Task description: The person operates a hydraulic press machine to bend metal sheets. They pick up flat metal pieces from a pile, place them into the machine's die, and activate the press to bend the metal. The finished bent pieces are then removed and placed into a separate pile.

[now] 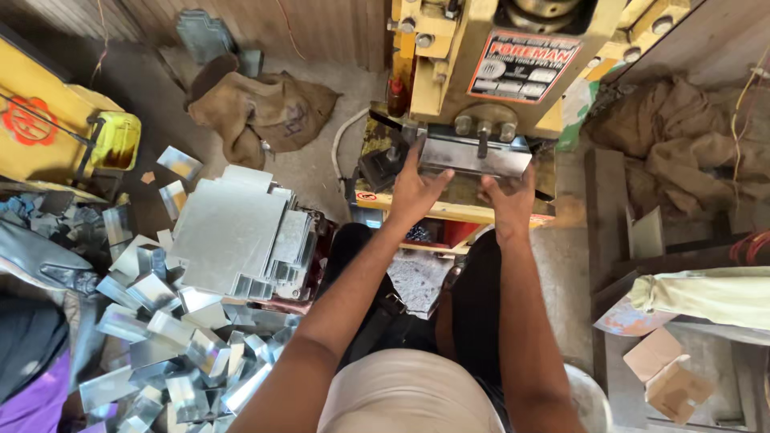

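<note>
Both forearms run up from the lower edge of the head view, over the seated person's lap in dark trousers; left hand [415,192] and right hand [510,195] each pinch an end of a flat sheet-metal blank [475,158], fingers closed on its near edge, thumbs underneath as far as can be seen; blank lies level on the bed of the yellow power press [481,56], directly below the ram, held at both ends likely to keep it square to the tooling. Left of the lap, a stack of cut flat sheets [228,232] sits within arm's reach, probably as feed stock; below it a loose heap of bent metal channel pieces [172,353] covers the floor. Burlap sacking [265,108] lies bunched behind; a small cardboard box [670,377] rests at lower right.
</note>
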